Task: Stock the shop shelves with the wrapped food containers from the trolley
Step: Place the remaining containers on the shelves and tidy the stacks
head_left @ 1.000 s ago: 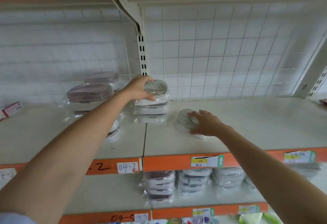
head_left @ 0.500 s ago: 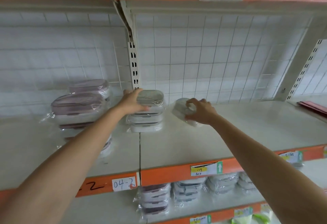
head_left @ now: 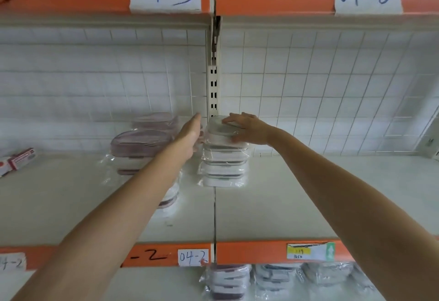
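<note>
A stack of wrapped food containers [head_left: 224, 158], white with clear lids under crinkled plastic film, stands on the shelf [head_left: 308, 196] just in front of the slotted upright post [head_left: 213, 91]. The right hand [head_left: 247, 128] lies on the top container, fingers spread. The left hand [head_left: 191, 134] presses flat, fingers straight, against the stack's left side. Left of the post sit pink-lidded containers [head_left: 142, 143].

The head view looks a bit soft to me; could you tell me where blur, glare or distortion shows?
Head view: wide-angle bending curves the orange shelf edge; soft focus blurs the wrapped stack and both hands, left hand and right hand; mild sheen on the wrapping; lighting even, shadows faint.
</note>
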A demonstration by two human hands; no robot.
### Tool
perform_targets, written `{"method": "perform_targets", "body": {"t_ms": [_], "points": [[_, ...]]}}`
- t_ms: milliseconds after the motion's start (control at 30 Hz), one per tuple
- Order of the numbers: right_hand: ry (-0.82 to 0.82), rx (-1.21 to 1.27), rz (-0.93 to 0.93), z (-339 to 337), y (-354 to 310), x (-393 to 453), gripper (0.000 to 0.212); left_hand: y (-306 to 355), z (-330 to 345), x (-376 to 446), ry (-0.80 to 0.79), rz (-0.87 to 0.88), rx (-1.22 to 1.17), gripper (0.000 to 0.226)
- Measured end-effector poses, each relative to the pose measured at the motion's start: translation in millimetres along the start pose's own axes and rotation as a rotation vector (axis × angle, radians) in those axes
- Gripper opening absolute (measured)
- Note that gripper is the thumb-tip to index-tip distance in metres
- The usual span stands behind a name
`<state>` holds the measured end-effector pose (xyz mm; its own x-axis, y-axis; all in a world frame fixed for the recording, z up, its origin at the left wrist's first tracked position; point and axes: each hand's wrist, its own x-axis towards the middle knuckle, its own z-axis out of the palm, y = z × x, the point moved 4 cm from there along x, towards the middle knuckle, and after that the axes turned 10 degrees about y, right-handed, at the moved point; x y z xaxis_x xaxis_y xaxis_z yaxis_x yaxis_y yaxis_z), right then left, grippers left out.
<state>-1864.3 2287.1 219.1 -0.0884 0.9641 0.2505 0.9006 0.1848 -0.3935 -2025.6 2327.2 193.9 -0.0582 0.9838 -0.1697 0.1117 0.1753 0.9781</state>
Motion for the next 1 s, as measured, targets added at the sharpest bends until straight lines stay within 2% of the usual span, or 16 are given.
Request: {"method": "perform_targets", "body": {"t_ms": [167,267,433,567,733,833,1000], "points": [[-0.018,0.034,0.017,0.5,4.7,3.2,0.059,-1.4,9.0,-1.6,-0.035,0.107,0.153,0.036],[0.002,0.100,-0.016,1.6,3.8,5.2,0.059,-0.4,10.4,-3.2,-0.021,0.131,0.184,0.036],[-0.033,0.052,-0.056,2.0,2.8,10.5,0.059,-5.6,12.3,1.1,-0.031,0.150,0.186,0.036],[-0.016,-0.046,-0.092,9.8,1.2,13.4,0.063,-8.6,14.1,-7.9,-0.023,0.266,0.262,0.032],[-0.060,-0.326,-0.079,7.8,-3.4,5.2,0.063,-9.1,13.8,-22.5,0.053,0.437,0.573,0.037],[0.030,-0.484,-0.137,-2.0,-20.9,-4.6,0.061,-3.3,11.2,-35.0,0.072,0.520,0.730,0.045],[0.253,-0.518,-0.358,-1.0,-50.1,-41.4,0.052,12.3,4.6,-77.0,0.143,0.855,0.973,0.055]]}}
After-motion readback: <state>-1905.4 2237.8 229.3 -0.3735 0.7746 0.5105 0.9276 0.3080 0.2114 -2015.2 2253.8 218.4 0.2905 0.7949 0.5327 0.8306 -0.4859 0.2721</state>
